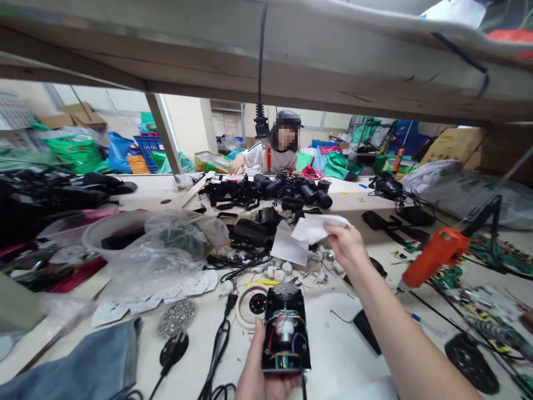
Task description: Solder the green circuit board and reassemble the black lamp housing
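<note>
My left hand (260, 369) is wrapped round the lower end of an open black housing (286, 330), whose motor, wires and small circuit board show inside. Farther forward, my right hand (347, 244) pinches a white paper sheet (318, 228) by its right edge. Under and left of that sheet, another white sheet (290, 244) lies over small white motors (280, 271). Just left of the housing are a roll of tape (242, 315) and a black power cord (219, 350).
An orange electric screwdriver (435, 258) hangs at the right above circuit boards. Black housings (287, 191) pile up mid-table. Left are plastic bags and a metal screw dish (176, 318). A person (266, 155) sits opposite, below an overhead shelf (291, 61).
</note>
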Tool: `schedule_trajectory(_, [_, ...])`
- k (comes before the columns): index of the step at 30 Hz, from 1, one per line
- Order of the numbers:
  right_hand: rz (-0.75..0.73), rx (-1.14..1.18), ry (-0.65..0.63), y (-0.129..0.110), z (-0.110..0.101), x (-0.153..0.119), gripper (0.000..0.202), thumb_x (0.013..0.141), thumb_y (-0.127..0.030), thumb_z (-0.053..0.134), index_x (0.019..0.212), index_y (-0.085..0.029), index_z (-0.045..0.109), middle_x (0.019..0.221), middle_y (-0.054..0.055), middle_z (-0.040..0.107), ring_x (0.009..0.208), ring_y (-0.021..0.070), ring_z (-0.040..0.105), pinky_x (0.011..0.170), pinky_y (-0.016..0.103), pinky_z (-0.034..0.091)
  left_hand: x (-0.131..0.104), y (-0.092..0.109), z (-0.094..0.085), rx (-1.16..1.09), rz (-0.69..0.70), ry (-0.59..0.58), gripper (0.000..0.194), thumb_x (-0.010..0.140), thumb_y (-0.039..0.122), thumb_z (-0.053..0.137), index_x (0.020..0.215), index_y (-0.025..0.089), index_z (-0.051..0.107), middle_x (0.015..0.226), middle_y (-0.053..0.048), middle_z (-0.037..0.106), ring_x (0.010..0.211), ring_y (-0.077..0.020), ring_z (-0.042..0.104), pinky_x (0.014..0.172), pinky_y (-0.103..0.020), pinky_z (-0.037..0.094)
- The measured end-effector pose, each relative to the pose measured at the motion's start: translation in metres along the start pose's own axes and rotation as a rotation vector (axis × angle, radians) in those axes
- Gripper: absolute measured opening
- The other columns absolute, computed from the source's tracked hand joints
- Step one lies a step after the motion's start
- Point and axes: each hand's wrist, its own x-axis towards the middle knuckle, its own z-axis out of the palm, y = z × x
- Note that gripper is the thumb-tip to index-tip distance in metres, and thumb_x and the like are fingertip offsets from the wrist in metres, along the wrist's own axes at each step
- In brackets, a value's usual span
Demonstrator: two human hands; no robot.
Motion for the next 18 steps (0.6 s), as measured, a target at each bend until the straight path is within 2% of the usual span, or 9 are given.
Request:
schedule_trajectory(3, [0.084, -0.184, -0.043, 0.011, -0.041, -0.012, 0.026, 0.084, -0.038, 0.071, 0.087, -0.014, 0.06, 0.076, 0.001, 0.063, 0.066, 0.0154, 0.062, 0.062, 0.029, 0.053, -0.003, 0.003, 0.002, 0.013, 0.053, -0.003, 0.059, 0.089, 0.052, 0.056, 0.129, 0.008, 0.055, 0.092, -0.016, 0.074, 0.076, -0.0264, 0.071, 0.062, -0.032, 0.054])
schedule_trajectory(4, [0.101, -0.271, -0.079, 0.013, -0.048, -0.012, 0.025, 0.091, -0.037, 0.066, 0.09, -0.013, 0.061, 0.078, 0.0, 0.063, 0.065, 0.0145, 0.062, 0.061, 0.028, 0.053, -0.004, 0.004, 0.002, 0.028, 0.077, -0.001, 0.056, 0.092, 0.049, 0.054, 0.13, 0.008, 0.053, 0.094, -0.016, 0.074, 0.075, -0.0254, 0.071, 0.062, -0.031, 0.054])
schedule_trajectory(6, [0.116, -0.478, -0.177, 0.015, -0.049, -0.006, 0.023, 0.097, -0.035, 0.062, 0.094, -0.012, 0.062, 0.083, 0.001, 0.063, 0.07, 0.0149, 0.062, 0.065, 0.029, 0.055, -0.008, 0.005, 0.002, 0.061, 0.121, 0.003, 0.051, 0.097, 0.044, 0.047, 0.132, 0.008, 0.051, 0.096, -0.016, 0.074, 0.075, -0.0241, 0.071, 0.062, -0.031, 0.053])
schedule_trajectory(8, [0.099, -0.694, -0.296, 0.018, -0.036, 0.001, 0.018, 0.097, -0.031, 0.064, 0.097, -0.013, 0.064, 0.094, 0.003, 0.064, 0.082, 0.0179, 0.064, 0.075, 0.034, 0.056, -0.01, 0.005, 0.002, 0.078, 0.141, 0.007, 0.048, 0.099, 0.042, 0.042, 0.131, 0.007, 0.052, 0.097, -0.015, 0.073, 0.076, -0.0239, 0.071, 0.062, -0.03, 0.053])
schedule_trajectory(10, [0.058, -0.881, -0.423, 0.023, -0.014, 0.006, 0.017, 0.096, -0.029, 0.066, 0.105, -0.015, 0.064, 0.106, 0.006, 0.063, 0.095, 0.0211, 0.063, 0.085, 0.039, 0.055, -0.012, 0.004, 0.003, 0.075, 0.144, 0.011, 0.046, 0.099, 0.043, 0.044, 0.127, 0.009, 0.055, 0.099, -0.013, 0.073, 0.079, -0.0233, 0.071, 0.064, -0.031, 0.054])
schedule_trajectory(13, [0.0, -1.096, -0.583, 0.028, 0.019, 0.007, 0.022, 0.095, -0.03, 0.067, 0.112, -0.015, 0.063, 0.111, 0.007, 0.062, 0.1, 0.0228, 0.062, 0.088, 0.042, 0.054, -0.014, 0.004, 0.007, 0.054, 0.165, 0.024, 0.043, 0.095, 0.046, 0.052, 0.121, 0.013, 0.058, 0.107, -0.01, 0.07, 0.086, -0.0205, 0.069, 0.073, -0.035, 0.056])
schedule_trajectory(15, [-0.036, -1.217, -0.621, 0.027, 0.035, 0.007, 0.02, 0.095, -0.03, 0.067, 0.107, -0.015, 0.064, 0.108, 0.006, 0.063, 0.097, 0.0218, 0.063, 0.086, 0.04, 0.054, -0.015, 0.005, 0.009, 0.031, 0.187, 0.031, 0.041, 0.094, 0.046, 0.054, 0.119, 0.015, 0.059, 0.111, -0.009, 0.067, 0.091, -0.02, 0.067, 0.079, -0.038, 0.057])
schedule_trajectory(18, [-0.134, -1.336, -0.555, 0.013, 0.055, 0.012, 0.012, 0.097, -0.027, 0.064, 0.099, -0.015, 0.065, 0.101, 0.006, 0.065, 0.093, 0.0208, 0.064, 0.087, 0.04, 0.053, -0.015, 0.005, 0.012, -0.002, 0.22, 0.04, 0.038, 0.093, 0.043, 0.057, 0.119, 0.015, 0.059, 0.116, -0.009, 0.064, 0.098, -0.0216, 0.064, 0.084, -0.042, 0.055])
